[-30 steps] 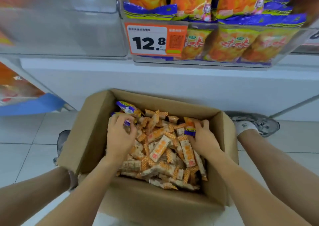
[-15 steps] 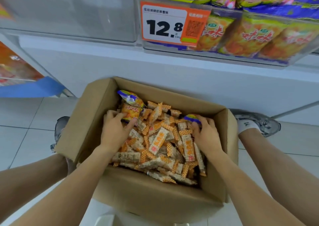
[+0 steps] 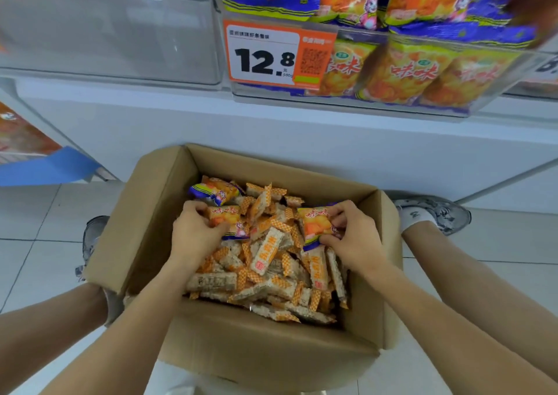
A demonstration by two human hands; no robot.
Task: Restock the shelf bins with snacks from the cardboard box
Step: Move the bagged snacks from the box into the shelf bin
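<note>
Inside the cardboard box [image 3: 145, 231], an orange snack packet [image 3: 225, 218] is gripped by the left hand [image 3: 193, 237] and another packet [image 3: 317, 224] is pinched by the right hand [image 3: 354, 240], so a lift to the matching shelf bin [image 3: 422, 99] is likely called for next.

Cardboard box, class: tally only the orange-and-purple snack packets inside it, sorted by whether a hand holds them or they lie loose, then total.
Held by the left hand: 1
Held by the right hand: 1
Lying loose in the cardboard box: 1
Total: 3
</note>
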